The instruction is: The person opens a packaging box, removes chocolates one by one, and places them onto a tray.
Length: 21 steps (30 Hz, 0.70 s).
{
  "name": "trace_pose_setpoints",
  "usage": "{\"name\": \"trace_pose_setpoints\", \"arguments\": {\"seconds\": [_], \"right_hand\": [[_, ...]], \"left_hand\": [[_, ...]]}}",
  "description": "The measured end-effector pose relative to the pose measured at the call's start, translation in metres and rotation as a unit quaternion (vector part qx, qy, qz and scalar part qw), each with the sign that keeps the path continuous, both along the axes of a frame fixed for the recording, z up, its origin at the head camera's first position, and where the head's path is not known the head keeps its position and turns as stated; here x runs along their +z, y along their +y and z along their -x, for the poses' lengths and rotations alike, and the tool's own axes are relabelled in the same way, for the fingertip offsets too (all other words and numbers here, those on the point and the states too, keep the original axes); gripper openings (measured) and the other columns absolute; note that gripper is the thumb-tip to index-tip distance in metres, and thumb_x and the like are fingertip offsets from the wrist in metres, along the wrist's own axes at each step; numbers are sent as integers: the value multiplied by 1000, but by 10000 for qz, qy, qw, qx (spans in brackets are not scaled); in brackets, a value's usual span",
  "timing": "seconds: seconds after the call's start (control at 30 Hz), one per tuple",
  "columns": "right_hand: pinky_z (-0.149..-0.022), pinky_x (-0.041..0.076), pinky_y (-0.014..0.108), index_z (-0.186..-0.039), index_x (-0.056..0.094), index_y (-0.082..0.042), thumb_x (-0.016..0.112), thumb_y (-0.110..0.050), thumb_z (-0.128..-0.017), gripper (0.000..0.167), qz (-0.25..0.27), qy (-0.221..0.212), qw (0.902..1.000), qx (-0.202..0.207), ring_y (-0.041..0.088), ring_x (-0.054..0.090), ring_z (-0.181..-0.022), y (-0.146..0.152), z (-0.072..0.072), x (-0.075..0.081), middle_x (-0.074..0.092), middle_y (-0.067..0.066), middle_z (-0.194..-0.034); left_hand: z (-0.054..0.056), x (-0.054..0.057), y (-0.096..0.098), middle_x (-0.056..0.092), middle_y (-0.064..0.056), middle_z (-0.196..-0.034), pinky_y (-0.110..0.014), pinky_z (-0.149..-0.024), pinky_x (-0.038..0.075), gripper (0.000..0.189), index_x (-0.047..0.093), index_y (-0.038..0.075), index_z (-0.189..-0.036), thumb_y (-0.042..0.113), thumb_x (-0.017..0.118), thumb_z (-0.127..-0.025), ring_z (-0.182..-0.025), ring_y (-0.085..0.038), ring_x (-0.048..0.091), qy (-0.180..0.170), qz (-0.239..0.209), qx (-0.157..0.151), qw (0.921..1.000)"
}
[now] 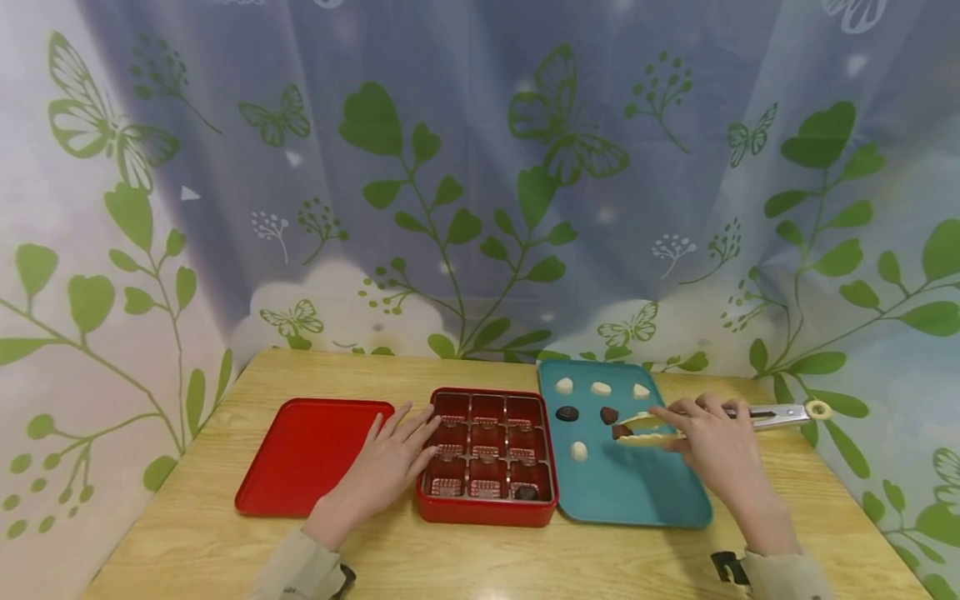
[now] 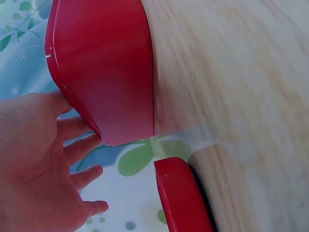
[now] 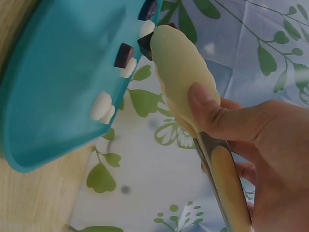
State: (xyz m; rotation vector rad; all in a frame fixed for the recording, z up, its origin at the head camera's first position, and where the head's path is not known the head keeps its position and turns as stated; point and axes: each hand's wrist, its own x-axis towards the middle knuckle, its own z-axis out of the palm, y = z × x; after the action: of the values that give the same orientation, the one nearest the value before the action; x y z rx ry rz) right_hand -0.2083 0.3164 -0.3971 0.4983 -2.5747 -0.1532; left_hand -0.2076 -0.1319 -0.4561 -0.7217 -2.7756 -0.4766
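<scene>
My right hand (image 1: 720,450) grips a pair of tongs (image 3: 186,72) with cream tips and metal arms. Between the tips is a dark brown chocolate (image 1: 620,431), held above the teal tray (image 1: 637,496). Spread and straight, the fingers of my left hand (image 1: 375,467) touch the left rim of a red box (image 1: 487,513). Inside the box, a clear insert divides it into several compartments. One dark chocolate (image 1: 527,493) lies in the front right compartment. On the tray are a round dark chocolate (image 1: 567,413), another dark piece (image 1: 609,414) and several white chocolates (image 1: 579,451).
A red lid (image 1: 315,450) lies on the wooden table (image 1: 360,558) left of the box, partly behind my left hand. The tray stands close to the box's right side. A patterned curtain (image 1: 465,208) hangs along the table's back edge.
</scene>
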Motion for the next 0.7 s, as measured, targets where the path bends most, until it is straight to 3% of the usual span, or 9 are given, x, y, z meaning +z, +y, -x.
{"name": "trace_pose_setpoints", "arguments": {"seconds": [0.3,0.7], "right_hand": [[-84,36,56,-124,75,-24,88,-25,-70,55,-171,-669,9972,-289,26,55,-97,-3,3,-10,71,-2,-107],[-79,35,53,-125,75,-25,89,-24,-69,58,-163,-850,9960,-242,22,51,-90,-2,5,-17,72,-4,-106]], "left_hand": [[1,-1,0,45,-13,-156,-69,-115,23,49,54,5,-147,27,58,-104,-148,-42,31,1,-15,-16,10000],[1,0,-1,44,-13,-157,-69,-115,23,49,53,6,-148,30,56,-105,-148,-42,31,-68,22,-3,10000]]}}
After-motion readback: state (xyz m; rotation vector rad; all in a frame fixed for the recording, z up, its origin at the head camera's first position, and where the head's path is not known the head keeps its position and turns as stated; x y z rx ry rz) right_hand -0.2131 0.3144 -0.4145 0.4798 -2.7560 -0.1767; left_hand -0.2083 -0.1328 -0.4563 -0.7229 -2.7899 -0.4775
